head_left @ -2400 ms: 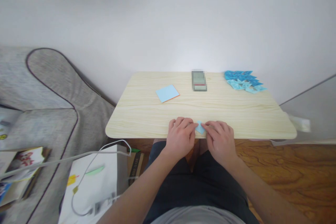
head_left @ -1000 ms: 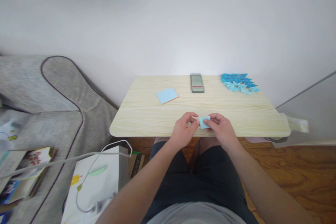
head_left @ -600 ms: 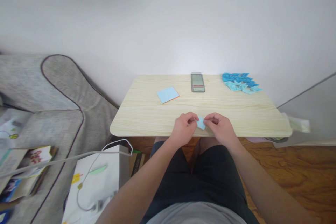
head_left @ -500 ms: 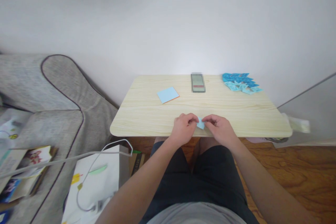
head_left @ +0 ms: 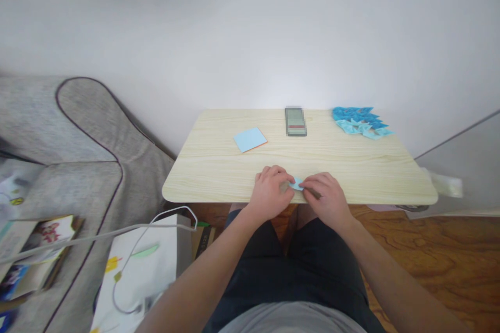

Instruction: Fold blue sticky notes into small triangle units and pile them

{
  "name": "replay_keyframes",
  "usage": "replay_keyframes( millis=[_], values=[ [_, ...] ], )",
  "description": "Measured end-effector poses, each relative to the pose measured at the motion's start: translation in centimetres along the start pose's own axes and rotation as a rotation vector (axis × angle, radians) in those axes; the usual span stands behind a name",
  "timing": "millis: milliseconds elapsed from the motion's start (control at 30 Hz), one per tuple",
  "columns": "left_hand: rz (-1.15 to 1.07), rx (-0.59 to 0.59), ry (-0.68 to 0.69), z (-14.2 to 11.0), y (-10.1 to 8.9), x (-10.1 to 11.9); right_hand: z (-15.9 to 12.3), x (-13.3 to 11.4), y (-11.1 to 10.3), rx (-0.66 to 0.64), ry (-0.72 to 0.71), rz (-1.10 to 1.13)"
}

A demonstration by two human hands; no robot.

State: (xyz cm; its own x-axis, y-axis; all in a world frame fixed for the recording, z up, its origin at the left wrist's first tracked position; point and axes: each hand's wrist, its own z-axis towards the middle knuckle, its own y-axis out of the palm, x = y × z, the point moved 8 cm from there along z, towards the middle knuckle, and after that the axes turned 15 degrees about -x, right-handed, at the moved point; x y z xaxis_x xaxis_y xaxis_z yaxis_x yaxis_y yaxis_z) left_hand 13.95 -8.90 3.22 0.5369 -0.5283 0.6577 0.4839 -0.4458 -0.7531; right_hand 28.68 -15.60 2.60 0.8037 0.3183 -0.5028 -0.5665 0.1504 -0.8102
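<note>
A small folded piece of light blue paper (head_left: pixel 297 184) lies between my hands at the table's front edge. My left hand (head_left: pixel 272 191) pinches its left end between thumb and fingers. On the opposite end, the fingertips of my right hand (head_left: pixel 325 195) are closed on the paper. Farther back on the left rests a stack of light blue paper sheets (head_left: pixel 250 139) with an orange edge showing. At the back right sits a cluster of folded paper pieces (head_left: pixel 361 121), dark blue behind and pale blue in front.
A phone (head_left: pixel 296 121) with a blurred screen lies at the back middle of the pale wooden table (head_left: pixel 211 177). To the left stand a grey sofa (head_left: pixel 86 177) with books on it and a white cabinet (head_left: pixel 156 239). A white cable (head_left: pixel 117 235) crosses in front of them.
The paper between my hands has turned and now looks narrower and flatter. My right hand's fingers have shifted along its edge, and my left fingers have spread a little over it.
</note>
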Motion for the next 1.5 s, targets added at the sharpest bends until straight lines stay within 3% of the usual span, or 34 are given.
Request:
replay_keyframes(
  millis=[133,267,433,567,933,1333,1500],
  values=[
    [0.188,-0.03,0.07,-0.6,0.3,1.0,-0.2,0.0,0.2,-0.023,0.012,-0.042],
    [0.239,-0.033,0.062,-0.5,0.5,0.8,-0.2,0.2,0.1,-0.027,0.031,-0.029],
    [0.22,-0.014,0.011,-0.3,0.4,0.4,-0.4,0.9,-0.1,-0.012,0.113,-0.073],
    [0.2,-0.005,-0.015,-0.2,0.3,0.2,0.0,0.9,-0.1,-0.081,0.153,-0.103],
    [0.199,-0.042,0.003,0.1,0.1,-0.1,0.5,0.5,0.2,-0.211,0.099,-0.187],
    [0.1,0.009,-0.018,0.5,0.0,-0.9,1.2,1.7,-0.1,-0.137,0.15,0.011],
    [0.087,0.019,-0.04,0.6,-0.1,-1.2,1.7,1.3,-0.2,-0.203,0.171,-0.041]
  ],
)
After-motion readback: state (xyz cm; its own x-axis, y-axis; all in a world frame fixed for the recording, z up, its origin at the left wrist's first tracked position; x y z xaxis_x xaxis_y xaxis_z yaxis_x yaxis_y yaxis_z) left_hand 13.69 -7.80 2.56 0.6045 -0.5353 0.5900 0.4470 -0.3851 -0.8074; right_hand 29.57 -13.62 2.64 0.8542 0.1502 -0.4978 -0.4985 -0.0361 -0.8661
